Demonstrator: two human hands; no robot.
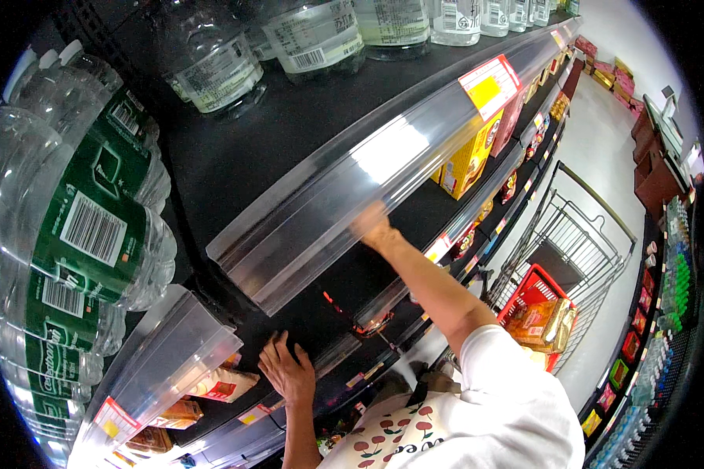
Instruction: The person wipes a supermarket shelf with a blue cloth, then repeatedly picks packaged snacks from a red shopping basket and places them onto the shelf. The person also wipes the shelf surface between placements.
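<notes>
My left hand (288, 367) lies on the black lower shelf (305, 316), fingers spread, with nothing in it. My right hand (374, 227) reaches in at the see-through plastic front strip (313, 215) of the upper shelf. Its fingers are blurred and partly hidden behind the plastic, so whether it grips anything does not show. A yellow box (468, 164) stands on the lower shelf, beyond my right hand. To the left of my left hand lie a white-and-red packet (225, 384) and orange-brown packets (178, 414).
Large green-labelled water bottles (94, 211) are stacked at the left. More clear bottles (313, 39) line the upper shelf. A wire shopping cart (594, 234) stands in the aisle at right, holding a red basket (530, 283) with golden-orange packages (544, 322). Another stocked shelf (665, 313) runs along the far right.
</notes>
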